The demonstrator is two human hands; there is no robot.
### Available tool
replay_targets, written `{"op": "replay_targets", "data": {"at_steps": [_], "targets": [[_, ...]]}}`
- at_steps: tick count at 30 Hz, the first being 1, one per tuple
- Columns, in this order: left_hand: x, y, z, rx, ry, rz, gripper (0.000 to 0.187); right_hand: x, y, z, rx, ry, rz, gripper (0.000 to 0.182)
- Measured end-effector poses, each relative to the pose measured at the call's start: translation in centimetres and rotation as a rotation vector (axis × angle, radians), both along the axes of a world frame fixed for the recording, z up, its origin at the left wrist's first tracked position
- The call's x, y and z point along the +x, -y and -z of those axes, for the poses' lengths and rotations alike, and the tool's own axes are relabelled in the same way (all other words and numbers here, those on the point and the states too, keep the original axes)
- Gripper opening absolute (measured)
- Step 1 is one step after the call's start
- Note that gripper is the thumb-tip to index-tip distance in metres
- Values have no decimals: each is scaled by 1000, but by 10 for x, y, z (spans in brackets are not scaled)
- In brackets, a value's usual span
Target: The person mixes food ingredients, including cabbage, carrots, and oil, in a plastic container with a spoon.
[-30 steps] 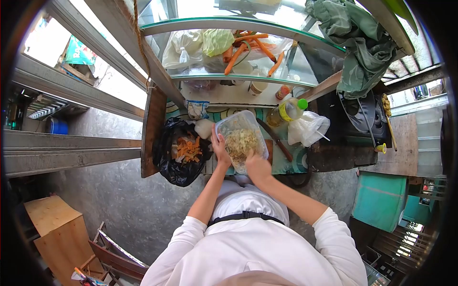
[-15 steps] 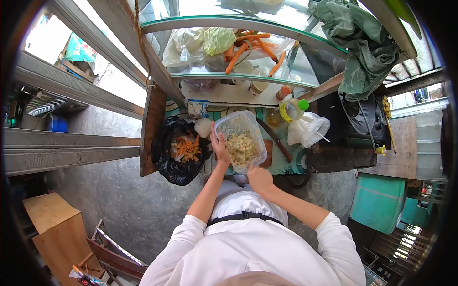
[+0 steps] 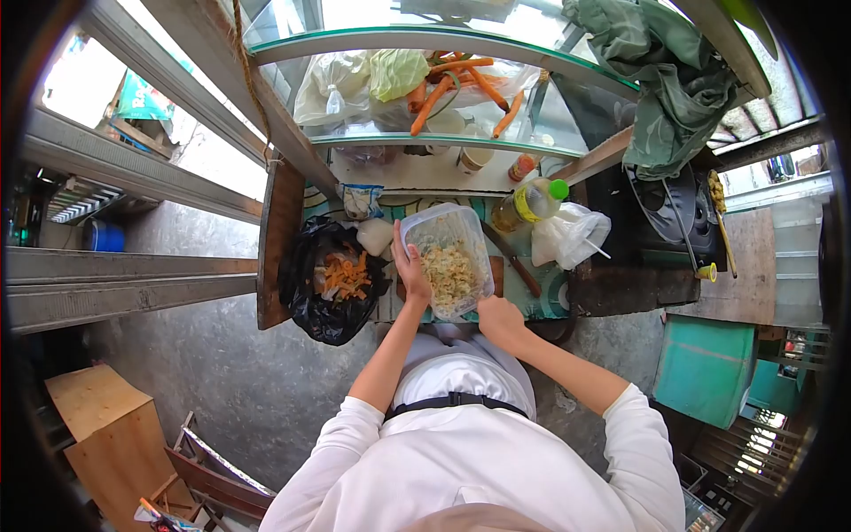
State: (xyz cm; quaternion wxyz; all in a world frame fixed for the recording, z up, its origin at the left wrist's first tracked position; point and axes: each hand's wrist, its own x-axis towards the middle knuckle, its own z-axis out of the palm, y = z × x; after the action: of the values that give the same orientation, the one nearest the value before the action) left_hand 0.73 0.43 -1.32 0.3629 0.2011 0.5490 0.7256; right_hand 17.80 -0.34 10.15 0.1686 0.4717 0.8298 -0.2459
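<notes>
A clear plastic container (image 3: 430,227) sits tilted in front of me, holding a pale, chunky food mixture (image 3: 450,277) with orange and green bits. My left hand (image 3: 411,271) grips its left side, fingers along the outer wall. At the container's lower right corner, my right hand (image 3: 501,320) is closed in a fist; whatever it holds is hidden. Left of the container lies an open black plastic bag (image 3: 326,309) with orange peelings (image 3: 344,276) in it. To the right, a knife (image 3: 523,273) with a brown handle lies on the patterned table cover.
A bottle with a green cap (image 3: 534,204) and a white plastic bag (image 3: 570,235) stand at the right. Behind, a glass shelf (image 3: 443,140) bears carrots (image 3: 434,105) and cabbage (image 3: 403,74). A wooden post (image 3: 297,124) rises at the left; green cloth (image 3: 669,115) hangs at upper right.
My right hand has moved right and slightly up, from below the container to its lower right corner. The mixture looks more loosely spread. My left hand keeps its hold.
</notes>
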Motion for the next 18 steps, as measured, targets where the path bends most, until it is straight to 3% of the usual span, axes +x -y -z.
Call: {"op": "replay_targets", "data": {"at_steps": [1, 4, 10, 13, 18], "targets": [[0, 1, 1, -5, -5, -11, 68, -2, -2, -2, -70, -34, 36, 15], [2, 2, 1, -11, 47, -98, 68, 8, 7, 59, -50, -446, 100, 18], [1, 4, -21, -20, -63, -73, 68, 14, -26, 28, -1203, -380, 949, 22], [-2, 9, -13, -42, -113, -74, 68, 19, -30, 12, -1349, -447, 975, 19], [-1, 14, -11, -65, -96, -67, 69, 21, -41, 1, -1243, -564, 892, 22]]}}
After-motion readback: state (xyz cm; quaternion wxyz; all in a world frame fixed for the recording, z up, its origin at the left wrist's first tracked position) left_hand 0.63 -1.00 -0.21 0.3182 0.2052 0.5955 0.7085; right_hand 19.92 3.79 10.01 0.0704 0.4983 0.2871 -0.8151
